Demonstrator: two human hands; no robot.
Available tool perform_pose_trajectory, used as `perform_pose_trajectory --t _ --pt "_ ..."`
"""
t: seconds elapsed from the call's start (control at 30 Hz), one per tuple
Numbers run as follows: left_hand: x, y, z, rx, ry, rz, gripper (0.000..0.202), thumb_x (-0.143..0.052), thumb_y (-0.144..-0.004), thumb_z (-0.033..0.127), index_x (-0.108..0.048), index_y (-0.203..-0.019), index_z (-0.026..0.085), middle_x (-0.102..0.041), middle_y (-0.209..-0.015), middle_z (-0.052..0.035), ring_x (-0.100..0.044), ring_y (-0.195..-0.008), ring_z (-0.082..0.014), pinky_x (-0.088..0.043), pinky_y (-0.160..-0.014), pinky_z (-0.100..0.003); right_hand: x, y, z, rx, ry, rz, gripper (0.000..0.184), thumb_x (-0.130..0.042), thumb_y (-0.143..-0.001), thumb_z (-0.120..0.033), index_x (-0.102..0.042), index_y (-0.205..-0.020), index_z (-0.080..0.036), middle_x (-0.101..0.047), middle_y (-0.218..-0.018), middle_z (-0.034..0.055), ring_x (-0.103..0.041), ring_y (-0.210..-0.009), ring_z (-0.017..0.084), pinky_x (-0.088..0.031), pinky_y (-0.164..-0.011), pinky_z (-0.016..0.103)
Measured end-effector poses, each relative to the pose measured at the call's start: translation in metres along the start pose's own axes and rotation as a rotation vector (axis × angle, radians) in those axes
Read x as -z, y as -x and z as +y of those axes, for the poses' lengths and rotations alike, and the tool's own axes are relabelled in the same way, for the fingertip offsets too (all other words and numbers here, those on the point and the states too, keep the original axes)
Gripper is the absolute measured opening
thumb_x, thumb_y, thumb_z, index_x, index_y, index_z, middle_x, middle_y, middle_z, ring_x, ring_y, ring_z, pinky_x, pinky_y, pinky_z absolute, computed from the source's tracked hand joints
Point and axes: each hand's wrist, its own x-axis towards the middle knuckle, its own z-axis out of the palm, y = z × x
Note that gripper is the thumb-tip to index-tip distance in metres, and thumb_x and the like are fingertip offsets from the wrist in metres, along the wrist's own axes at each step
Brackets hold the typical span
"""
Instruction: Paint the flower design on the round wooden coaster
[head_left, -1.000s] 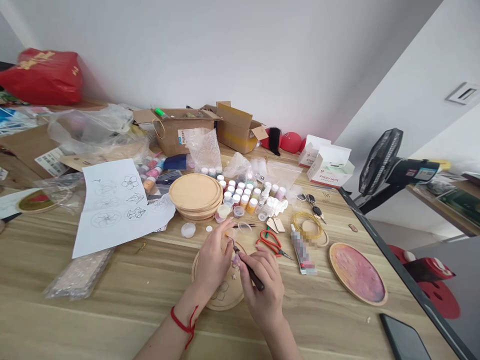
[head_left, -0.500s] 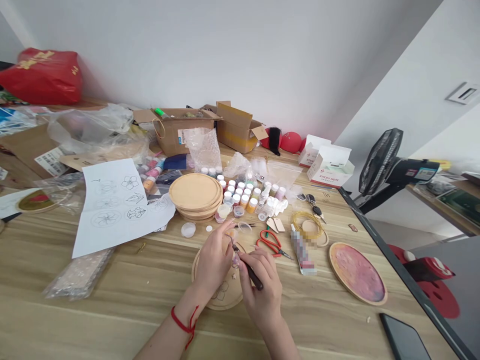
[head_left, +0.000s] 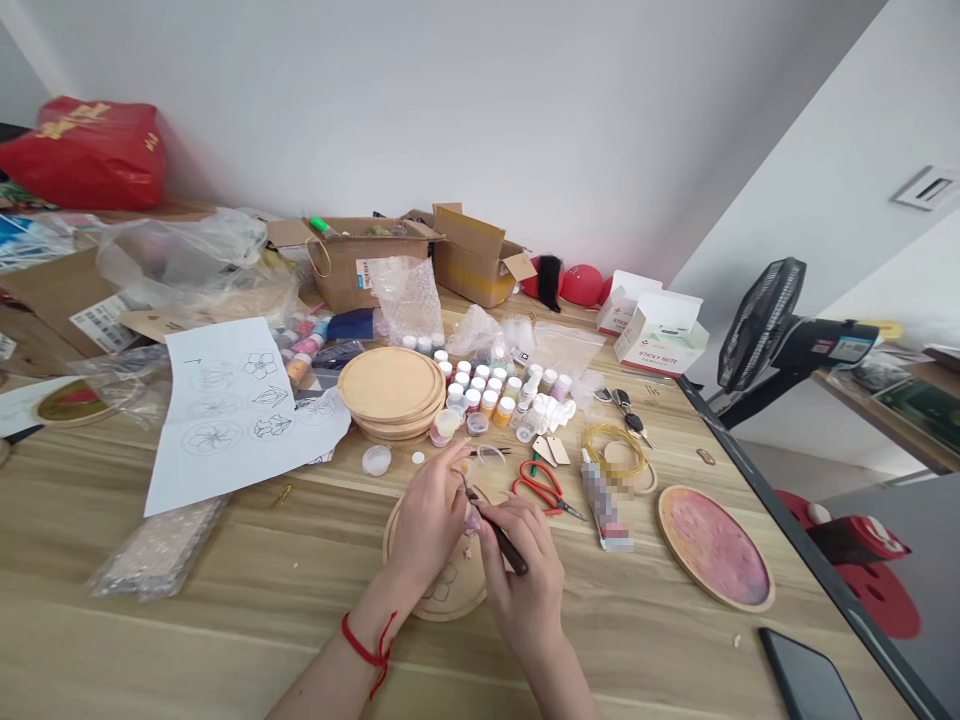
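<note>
My right hand (head_left: 525,570) is closed around a slim dark-handled craft tool (head_left: 506,545). Its metal end points up and left toward my left hand's fingertips. My left hand (head_left: 427,515), with a red cord at the wrist, has its fingers curled around a small pinkish-purple piece (head_left: 472,519), mostly hidden between the two hands. Both hands are over a round wooden plate (head_left: 466,598) bearing a pencilled flower outline. A tiny pale piece (head_left: 467,553) lies on that plate. The exact shape of the tool's tip is too small to tell.
Paint jars (head_left: 487,400) and stacked wooden plates (head_left: 390,385) stand beyond my hands. Red-handled pliers (head_left: 546,488), a tube (head_left: 606,505) and a painted plate (head_left: 716,547) lie to the right. Drawn sheets (head_left: 217,400) are left; a phone (head_left: 810,675) is at lower right.
The tool's handle has shifted very slightly in my right hand, and the fingers around it moved a little. My left hand looks almost still.
</note>
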Motion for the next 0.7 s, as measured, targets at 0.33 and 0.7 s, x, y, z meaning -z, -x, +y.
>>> perform_pose_trajectory --t 0.33,0.7 --pt "-0.0010 -0.0014 0.0019 -0.006 -0.014 -0.001 0.041 -0.052 -0.093 0.020 -0.047 -0.134 0.025 -0.066 -0.127 -0.0063 -0.060 -0.121 -0.0226 -0.048 -0.103 -0.042 0.0011 0.0024 -0.0010 0.012 0.087 0.030 0.018 -0.052 -0.090 -0.004 -0.057 -0.100 -0.019 -0.065 -0.083 0.0045 -0.062 -0.079 0.019 -0.050 -0.087 0.043" --pt "0.0019 -0.0007 0.0036 0.010 -0.012 -0.016 0.047 -0.050 -0.089 0.013 -0.046 -0.135 0.025 -0.065 -0.128 -0.0056 -0.059 -0.122 -0.0221 -0.047 -0.104 -0.042 -0.0001 0.0004 0.0004 -0.043 -0.005 0.027 0.016 -0.053 -0.093 -0.008 -0.059 -0.097 -0.022 -0.066 -0.081 0.0030 -0.064 -0.079 0.019 -0.052 -0.086 0.041"
